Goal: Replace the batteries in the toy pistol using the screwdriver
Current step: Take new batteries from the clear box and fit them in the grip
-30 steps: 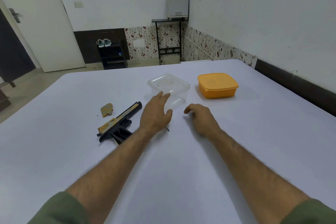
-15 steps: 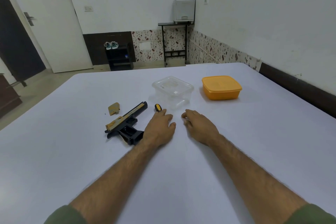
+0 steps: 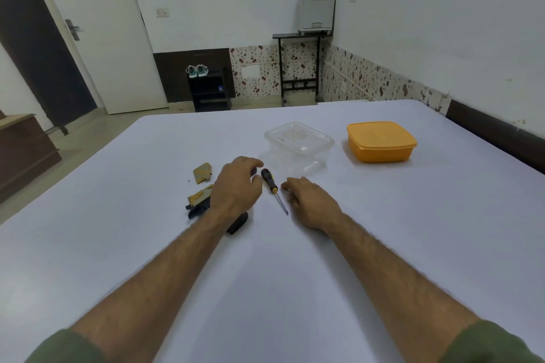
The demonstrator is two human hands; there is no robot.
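Note:
The black and tan toy pistol (image 3: 200, 200) lies on the white table (image 3: 265, 289), left of centre. My left hand (image 3: 236, 188) covers its middle, fingers curled over the barrel. The pistol's rear and the bottom of its grip stick out from under the hand. A black-and-yellow-handled screwdriver (image 3: 269, 181) lies just right of that hand, tip toward me. My right hand (image 3: 312, 203) rests palm down on the table, fingertips close to the screwdriver's shaft, holding nothing. A tan battery cover (image 3: 202, 173) lies loose beyond the pistol, with a tiny screw (image 3: 188, 181) beside it.
A clear lidded plastic box (image 3: 298, 144) stands just beyond the screwdriver. An orange lidded box (image 3: 380, 141) stands to its right. The table's far edge faces a door, a black shoe rack and a small stand with a printer.
My left hand has come off the screwdriver and moved left onto the pistol. The screwdriver now lies fully uncovered. My right hand has stayed in place.

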